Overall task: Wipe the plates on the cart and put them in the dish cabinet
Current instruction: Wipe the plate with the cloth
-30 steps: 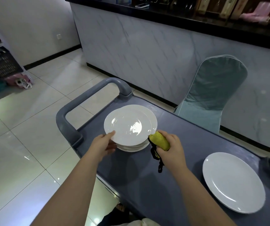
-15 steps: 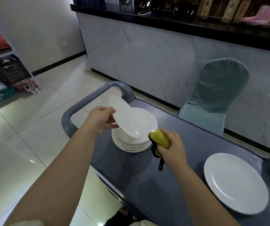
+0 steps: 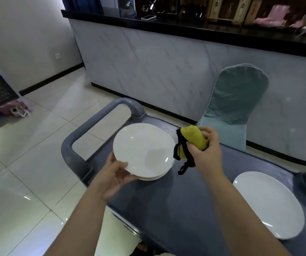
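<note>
Standing on floor tiles [image 3: 28,163], a grey-blue cart [image 3: 176,200] is being flanked by a marble-fronted counter [image 3: 148,71] and a covered chair [image 3: 237,100]. A white plate [image 3: 143,148] is being gripped at its near rim by the left hand [image 3: 115,178], just above the plate stack [image 3: 154,177]. A yellow cloth [image 3: 192,139] is being clenched in the right hand [image 3: 204,152], just beside that plate.

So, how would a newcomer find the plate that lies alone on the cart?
Find the grey cart before the marble counter. At its handle end sits a stack of plates, the top plate gripped above it by the left hand. The lone plate lies flat at the opposite end, with no hand on it.
</note>
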Available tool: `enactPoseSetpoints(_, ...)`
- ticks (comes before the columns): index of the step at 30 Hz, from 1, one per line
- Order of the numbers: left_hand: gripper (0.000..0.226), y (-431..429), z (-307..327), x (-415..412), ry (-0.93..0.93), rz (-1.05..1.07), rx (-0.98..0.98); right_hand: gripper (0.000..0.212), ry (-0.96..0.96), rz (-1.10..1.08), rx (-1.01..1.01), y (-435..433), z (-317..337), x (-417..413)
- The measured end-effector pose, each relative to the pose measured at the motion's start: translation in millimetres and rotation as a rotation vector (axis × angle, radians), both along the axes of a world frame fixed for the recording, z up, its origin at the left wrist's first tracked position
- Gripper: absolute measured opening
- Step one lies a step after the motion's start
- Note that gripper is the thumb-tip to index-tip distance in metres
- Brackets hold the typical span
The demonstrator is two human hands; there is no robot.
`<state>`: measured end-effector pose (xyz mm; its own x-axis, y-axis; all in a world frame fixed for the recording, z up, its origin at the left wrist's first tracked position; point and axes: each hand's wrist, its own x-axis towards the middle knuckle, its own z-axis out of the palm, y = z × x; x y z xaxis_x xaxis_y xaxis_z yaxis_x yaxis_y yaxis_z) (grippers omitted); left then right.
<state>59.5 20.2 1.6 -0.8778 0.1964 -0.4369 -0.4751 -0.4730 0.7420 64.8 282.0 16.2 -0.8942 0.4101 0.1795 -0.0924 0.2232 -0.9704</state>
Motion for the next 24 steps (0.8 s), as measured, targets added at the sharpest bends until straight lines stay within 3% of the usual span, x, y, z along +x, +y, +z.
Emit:
enactPoseSetpoints(6,0.061,44,-9,-3,0.04,-0.151,0.028,0.05,-0.075,0.192,0.452,-37,-20,-33)
enactPoseSetpoints(10,0.063,43,-13,-27,0.064,-0.235,0.02,0.062,-0.024,0.411,0.605,-34,-46,13)
enactPoseSetpoints(12,0.066,44,-19,-33,0.046,-0.269,0.027,0.066,0.004,0.338,0.692,-3,-62,35)
enactPoseSetpoints(17,0.067,68,-25,-40,0.046,-0.466,0.03,0.061,-0.022,-0.189,0.629,24,-46,-8)
enactPoseSetpoints(20,0.064,80,-22,-50,0.056,-0.553,0.069,0.065,-0.026,-0.101,0.597,-12,-32,-29)
enactPoseSetpoints(24,0.065,77,-31,-72,0.039,-0.621,0.059,0.07,-0.044,0.108,0.635,-23,-64,38)
